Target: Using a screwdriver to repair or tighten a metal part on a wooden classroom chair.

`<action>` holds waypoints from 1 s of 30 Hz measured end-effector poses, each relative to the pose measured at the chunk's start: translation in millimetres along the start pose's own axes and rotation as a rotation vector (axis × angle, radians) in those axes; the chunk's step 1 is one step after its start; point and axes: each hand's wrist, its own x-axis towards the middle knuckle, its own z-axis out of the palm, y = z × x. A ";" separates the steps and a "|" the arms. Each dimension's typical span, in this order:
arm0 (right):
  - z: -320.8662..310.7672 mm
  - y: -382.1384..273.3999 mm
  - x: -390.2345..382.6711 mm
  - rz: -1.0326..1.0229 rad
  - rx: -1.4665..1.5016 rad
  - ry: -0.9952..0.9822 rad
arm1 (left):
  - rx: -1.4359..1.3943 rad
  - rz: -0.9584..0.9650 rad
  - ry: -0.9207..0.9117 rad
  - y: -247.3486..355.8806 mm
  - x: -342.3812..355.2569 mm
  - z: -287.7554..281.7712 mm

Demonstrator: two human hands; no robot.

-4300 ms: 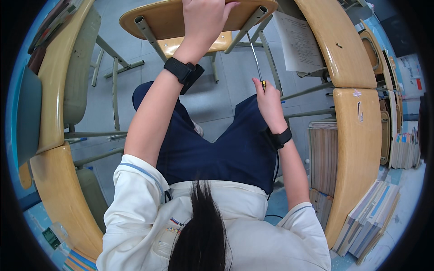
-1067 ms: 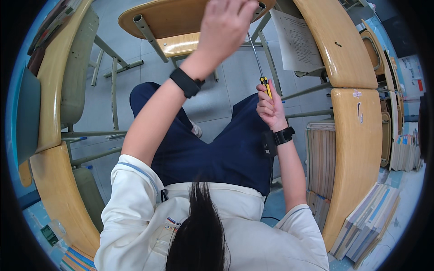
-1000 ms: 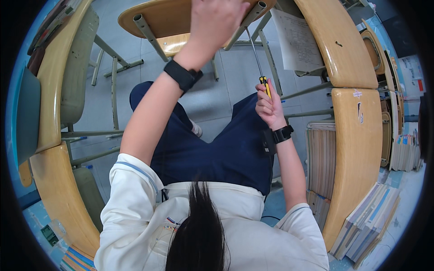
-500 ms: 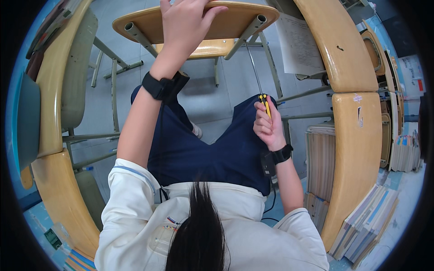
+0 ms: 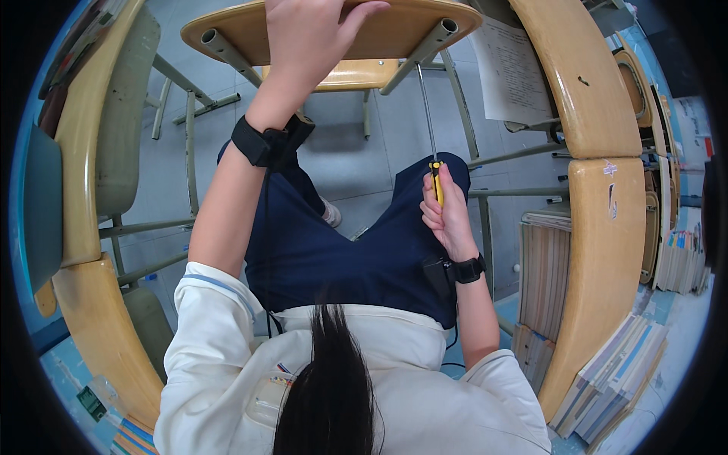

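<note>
At the top of the view, my left hand (image 5: 307, 42) holds the upper edge of a curved wooden chair backrest (image 5: 394, 34), its thumb along the edge and its other fingers partly out of sight. Two open-ended metal tubes of the chair frame (image 5: 241, 61) run along the backrest. Above my right thigh, my right hand (image 5: 449, 212) is wrapped around a screwdriver (image 5: 437, 186) with a yellow and black handle. Its long thin shaft points up and away, the far end meeting the right-hand tube; the exact contact at the tip is too small to make out.
Wooden desks (image 5: 603, 258) flank me on the right, with stacked books (image 5: 544, 265) beneath and more books (image 5: 618, 379) beside them. A printed sheet (image 5: 516, 76) hangs at the upper right. On the left stand another chair (image 5: 129, 114) and a desk (image 5: 114, 334).
My right hand has turned around the screwdriver handle, its fingers now closed more fully over it. The left hand and backrest have shifted slightly upward in view.
</note>
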 end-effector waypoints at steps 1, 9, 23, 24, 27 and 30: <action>1.0 0.8 0.3 -0.081 -0.154 0.062 | -0.002 0.000 -0.001 0.1 0.3 0.1; 19.8 11.5 0.2 -0.199 -0.274 0.135 | 0.006 0.002 0.009 0.0 -0.7 -0.6; 18.3 8.9 9.7 -0.087 -0.183 0.030 | 0.009 -0.008 0.023 1.1 -3.1 -0.8; 18.4 11.2 12.0 -0.243 -0.530 0.214 | 0.010 -0.007 0.021 1.7 -2.6 -0.6; 4.7 15.5 19.7 -0.502 -0.961 0.411 | 0.000 -0.005 0.021 1.9 -2.2 -0.3; 16.1 3.7 7.7 -0.360 -0.762 0.278 | -0.001 -0.009 0.021 0.8 -3.0 -1.8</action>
